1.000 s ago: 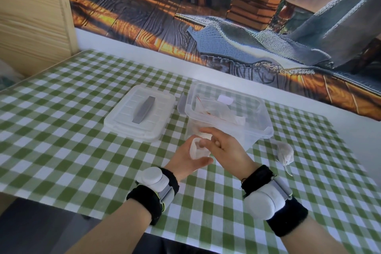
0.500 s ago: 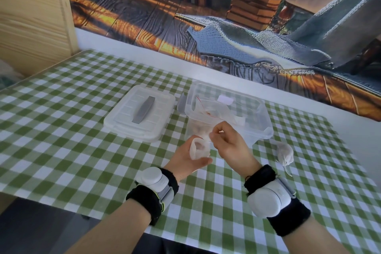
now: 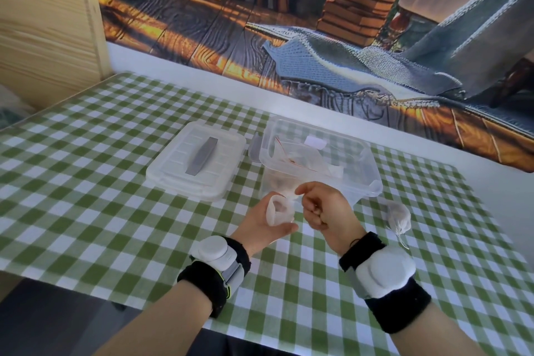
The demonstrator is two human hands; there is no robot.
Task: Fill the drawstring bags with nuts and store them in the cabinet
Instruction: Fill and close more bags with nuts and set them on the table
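My left hand (image 3: 261, 224) cups a small white drawstring bag (image 3: 278, 210) with its mouth open upward; brownish nuts show inside. My right hand (image 3: 323, 208) is beside it, fingers curled, thumb and forefinger pinching the bag's rim or string at its top right. Just behind both hands stands a clear plastic box (image 3: 358, 159) without its lid, holding a plastic packet with red marking and pale bags. A filled, tied white drawstring bag (image 3: 398, 215) lies on the checked cloth to the right of the box.
The box's clear lid (image 3: 228, 150) with a grey handle lies to the left of the box. The table (image 3: 86, 182) has a green-and-white checked cloth. A light wooden cabinet side (image 3: 46, 26) stands at the far left. A printed backdrop runs along the back.
My right hand has lifted from over the bag's mouth and shifted slightly right, now pinching at the bag's top edge. The left hand keeps holding the bag in the same place.
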